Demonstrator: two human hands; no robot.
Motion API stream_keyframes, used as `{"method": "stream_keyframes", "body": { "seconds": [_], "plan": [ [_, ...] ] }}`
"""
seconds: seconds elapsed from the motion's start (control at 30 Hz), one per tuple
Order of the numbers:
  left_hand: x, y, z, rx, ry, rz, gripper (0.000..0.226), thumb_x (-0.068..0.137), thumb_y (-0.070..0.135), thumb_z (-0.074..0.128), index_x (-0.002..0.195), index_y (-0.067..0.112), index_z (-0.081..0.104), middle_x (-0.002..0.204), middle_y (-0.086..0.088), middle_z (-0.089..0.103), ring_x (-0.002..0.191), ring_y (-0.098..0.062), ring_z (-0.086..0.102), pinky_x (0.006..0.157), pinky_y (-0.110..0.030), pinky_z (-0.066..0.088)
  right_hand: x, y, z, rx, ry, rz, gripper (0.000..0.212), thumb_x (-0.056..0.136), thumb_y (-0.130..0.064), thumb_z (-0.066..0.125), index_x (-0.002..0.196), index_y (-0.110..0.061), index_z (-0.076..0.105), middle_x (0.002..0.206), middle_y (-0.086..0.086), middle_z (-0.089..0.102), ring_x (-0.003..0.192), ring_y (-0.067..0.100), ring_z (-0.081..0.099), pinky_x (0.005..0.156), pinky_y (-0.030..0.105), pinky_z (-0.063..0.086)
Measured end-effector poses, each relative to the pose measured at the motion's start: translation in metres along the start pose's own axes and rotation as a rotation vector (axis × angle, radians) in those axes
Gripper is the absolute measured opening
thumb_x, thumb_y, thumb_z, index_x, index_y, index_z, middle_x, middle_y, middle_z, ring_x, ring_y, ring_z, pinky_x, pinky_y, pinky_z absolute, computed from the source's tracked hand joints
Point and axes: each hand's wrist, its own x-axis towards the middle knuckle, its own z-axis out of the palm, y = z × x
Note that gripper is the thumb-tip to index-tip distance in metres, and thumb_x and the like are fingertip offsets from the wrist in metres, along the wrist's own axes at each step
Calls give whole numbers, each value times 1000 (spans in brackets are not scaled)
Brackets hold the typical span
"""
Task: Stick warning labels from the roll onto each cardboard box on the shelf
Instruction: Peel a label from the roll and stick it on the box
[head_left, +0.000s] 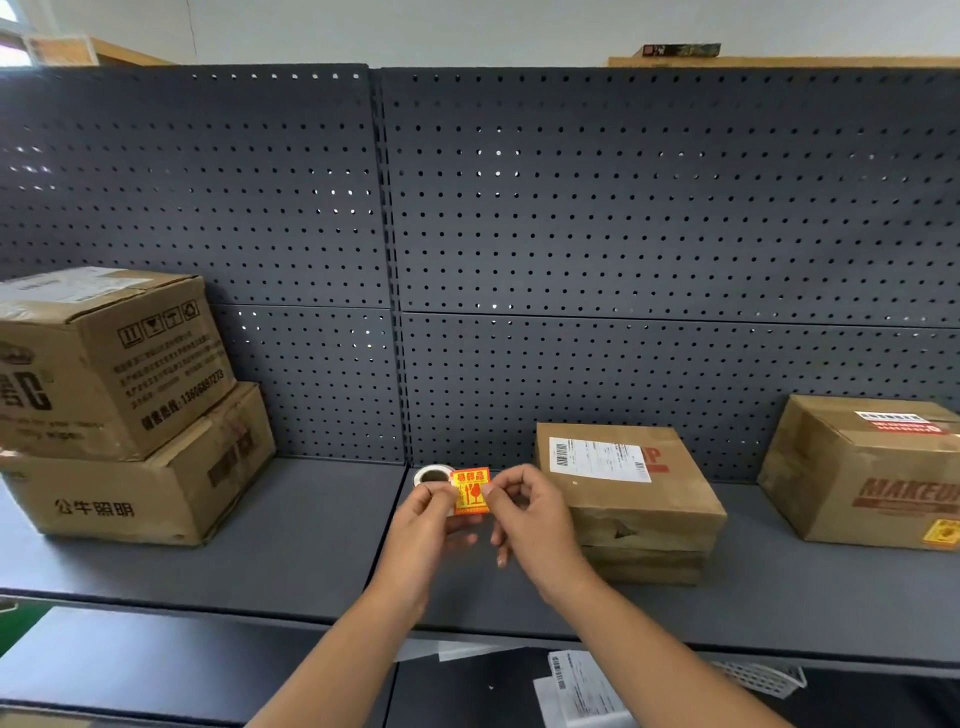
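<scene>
Both hands hold up an orange and yellow warning label (470, 491) above the grey shelf (291, 540). My left hand (428, 525) pinches its left edge, and the label roll (432, 474) shows just above its fingers. My right hand (530, 514) pinches the label's right edge. Just right of my hands sits a flat cardboard box (628, 499) with a white shipping slip on top. Farther right is a box (872, 467) printed MAKEUP, with an orange label (941, 532) on its front. At the left, two boxes are stacked, the upper (109, 358) on the lower (145, 493).
A dark pegboard (519, 234) backs the shelf. Below the shelf's front edge lie loose white papers (582, 686) on a lower level. Bare shelf surface stretches between the left stack and my hands.
</scene>
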Motion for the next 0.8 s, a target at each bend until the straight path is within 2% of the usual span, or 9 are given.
{"method": "stream_keyframes", "body": {
  "seconds": [0.2, 0.27, 0.37, 0.43, 0.57, 0.63, 0.73, 0.8],
  "plan": [
    [-3, -4, 11, 142, 59, 220, 12, 102, 19, 65, 105, 15, 75, 97, -8, 75, 86, -18, 67, 79, -37, 55, -3, -10, -4, -134, 90, -138, 10, 99, -19, 66, 90, -21, 61, 84, 7, 59, 59, 15, 55, 42, 31, 49],
    [-2, -3, 17, 148, 70, 273, 11, 101, 15, 67, 105, 15, 76, 98, -9, 75, 84, -17, 66, 78, -36, 56, -3, -13, -8, -183, 141, -200, 11, 98, -19, 67, 89, -23, 62, 89, 4, 59, 67, 13, 59, 51, 32, 51],
    [-2, 1, 29, 162, 76, 324, 12, 99, 11, 68, 107, 16, 76, 98, -5, 77, 86, -13, 69, 75, -25, 58, -4, -22, -16, -232, 225, -276, 10, 96, -15, 71, 89, -21, 67, 99, -4, 56, 79, 8, 62, 72, 14, 48],
    [-3, 5, 38, 188, 48, 356, 13, 99, 11, 68, 108, 17, 76, 97, 1, 79, 87, -8, 70, 75, -23, 58, -4, -27, -24, -227, 255, -297, 10, 96, -14, 72, 89, -20, 68, 99, -5, 57, 79, 6, 61, 73, 12, 45],
    [-1, 9, 54, 298, 17, 423, 14, 98, 14, 70, 109, 21, 77, 98, 8, 79, 92, -6, 72, 80, -22, 56, 1, -28, -47, -163, 275, -267, 10, 98, -19, 70, 90, -24, 67, 86, -6, 68, 76, 11, 61, 71, 27, 51],
    [0, 9, 63, 351, 16, 449, 16, 97, 14, 72, 106, 27, 77, 95, 10, 79, 91, -5, 72, 80, -19, 55, 1, -32, -59, -158, 288, -269, 8, 97, -17, 71, 91, -22, 68, 86, -7, 70, 79, 11, 64, 73, 27, 53],
    [2, 10, 78, 390, -34, 414, 27, 96, 16, 73, 119, 29, 64, 89, 2, 76, 81, 5, 66, 74, -7, 48, 1, -32, -80, -175, 308, -255, 5, 96, -15, 73, 96, -20, 70, 86, -6, 72, 81, 10, 66, 73, 24, 53],
    [5, 9, 86, 418, -56, 397, 35, 96, 16, 74, 126, 26, 60, 88, -2, 75, 79, 6, 66, 71, -5, 46, 1, -31, -94, -171, 303, -196, 15, 94, -19, 75, 108, -22, 67, 85, -3, 71, 80, 11, 66, 72, 26, 52]
  ]
}}
